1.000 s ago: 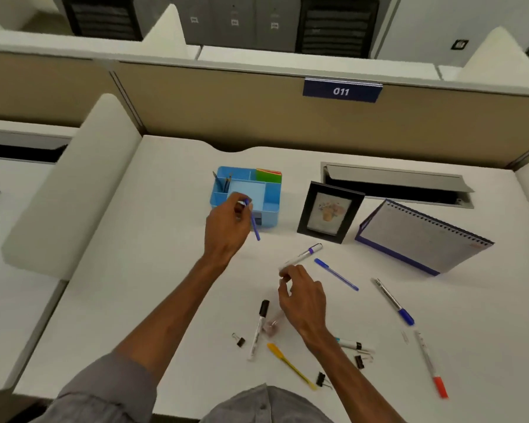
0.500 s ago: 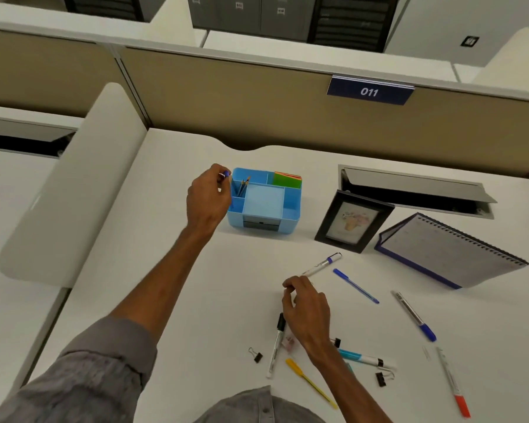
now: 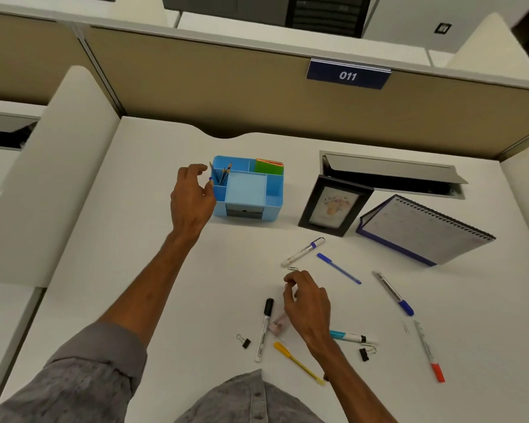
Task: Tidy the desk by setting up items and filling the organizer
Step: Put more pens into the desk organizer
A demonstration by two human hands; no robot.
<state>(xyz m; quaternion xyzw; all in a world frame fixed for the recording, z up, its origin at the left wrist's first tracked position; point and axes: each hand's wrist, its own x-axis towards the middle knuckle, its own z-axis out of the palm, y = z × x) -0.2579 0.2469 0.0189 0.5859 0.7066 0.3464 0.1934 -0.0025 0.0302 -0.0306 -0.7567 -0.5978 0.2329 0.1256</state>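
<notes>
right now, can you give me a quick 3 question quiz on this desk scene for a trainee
1. True or false: the picture frame stands between the blue organizer and the spiral calendar.
2. The rightmost marker has a cap of which colour? A black, B red, C green.
3. Which hand is beside the organizer's compartment holding the pencils?
Key: 1 true; 2 B; 3 the left hand.
</notes>
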